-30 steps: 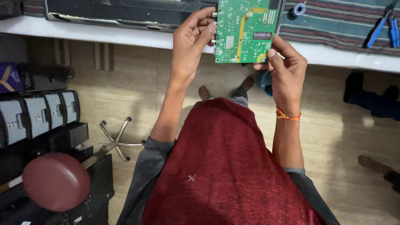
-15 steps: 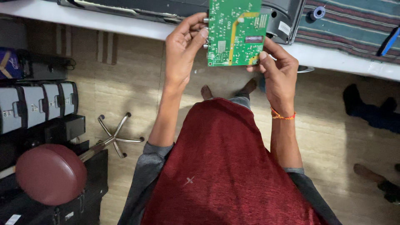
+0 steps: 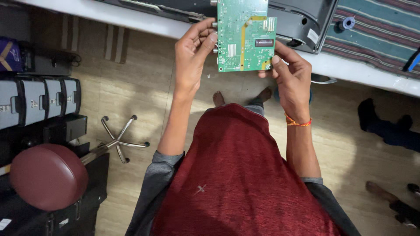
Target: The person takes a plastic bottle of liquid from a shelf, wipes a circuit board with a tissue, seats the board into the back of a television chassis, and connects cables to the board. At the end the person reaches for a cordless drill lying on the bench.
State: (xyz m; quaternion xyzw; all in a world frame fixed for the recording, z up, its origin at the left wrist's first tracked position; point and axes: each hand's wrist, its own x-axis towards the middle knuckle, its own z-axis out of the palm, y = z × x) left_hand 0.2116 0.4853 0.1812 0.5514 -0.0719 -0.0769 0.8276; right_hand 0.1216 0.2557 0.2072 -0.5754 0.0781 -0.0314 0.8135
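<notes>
The board (image 3: 243, 35) is green, with a yellow strip across its face and small metal sockets along its left edge. I hold it in the air in front of me, above the floor and level with the edge of the worktop (image 3: 166, 27); it rests on nothing.

My left hand (image 3: 192, 57) takes the left edge: the grip is closed on the board, thumb near the front face, fingers curled behind beside the sockets. My right hand (image 3: 291, 78) clamps the lower right corner, thumb tip on the face, fingers behind. Holding by edge and corner keeps the face uncovered and turned toward me, so the parts can be read, and keeps skin off most of the solder side.

Behind the board, a dark casing (image 3: 302, 19) lies on the worktop, near enough that the board's top overlaps it in view. A striped cloth (image 3: 376, 32) covers the worktop to the right, with a small blue spool (image 3: 348, 22) on it. To my left stand a stool (image 3: 48, 177) and a row of grey units (image 3: 39, 102).
</notes>
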